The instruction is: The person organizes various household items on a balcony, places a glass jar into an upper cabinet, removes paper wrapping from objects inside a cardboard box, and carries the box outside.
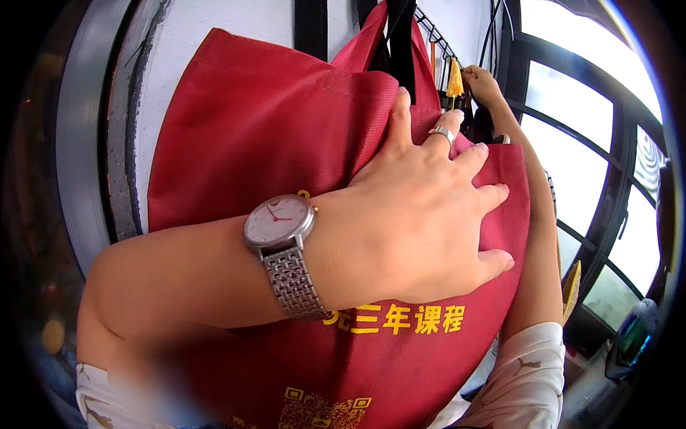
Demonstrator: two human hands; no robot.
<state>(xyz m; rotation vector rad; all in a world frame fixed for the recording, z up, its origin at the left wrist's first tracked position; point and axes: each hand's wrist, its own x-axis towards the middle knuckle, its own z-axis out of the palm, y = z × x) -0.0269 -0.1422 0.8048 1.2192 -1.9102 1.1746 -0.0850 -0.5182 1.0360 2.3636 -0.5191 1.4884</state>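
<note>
My left hand [421, 214], with a silver watch and a ring, lies spread across the front of a large red tote bag [257, 129] that fills most of the view and bears yellow printing. Its fingertips rest near the bag's upper right folds. Behind the bag, my right hand [482, 86] is raised to a black wire rack [436, 32], beside a small yellow object [454, 77]. Its fingers are curled, but what they grip is too small and hidden to name. Black straps [311, 28] hang behind the bag.
A pale wall panel [103, 121] with dark edging stands at the left. A dark-framed window [568, 107] is at the right, with a dark glossy object [632, 336] low in front of it.
</note>
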